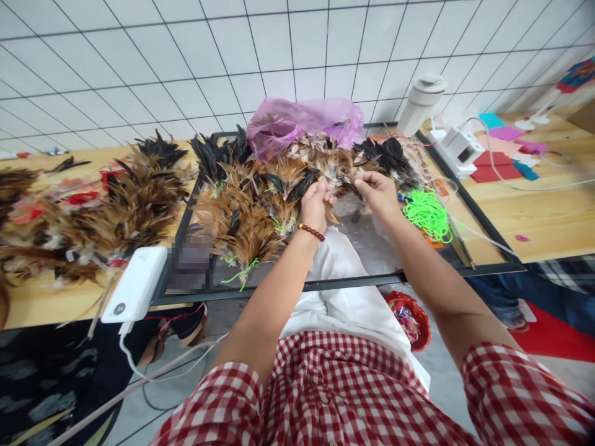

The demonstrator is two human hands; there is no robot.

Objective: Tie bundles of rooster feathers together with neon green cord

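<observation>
My left hand (318, 199), with a beaded bracelet at the wrist, is closed around a small bunch of feathers (305, 184); dark plumes stick out on its left side. To its right, my right hand (379, 191) pinches at the edge of the loose feather pile (341, 162), with feather bits at its fingertips. Left of my hands lie several brown feather bundles (253, 238), some tied with bright green cord. Black feathers (388, 155) sit just beyond my right hand. A tangle of green cord (426, 214) rests beside my right forearm.
A black-framed tray (260, 286) holds the feathers, backed by a pink plastic bag (302, 121). More feather bundles (144, 204) and a white power bank (134, 285) are left. A white bottle (421, 105), a power strip (455, 148) and cables stand right. Below is a red basket (421, 328).
</observation>
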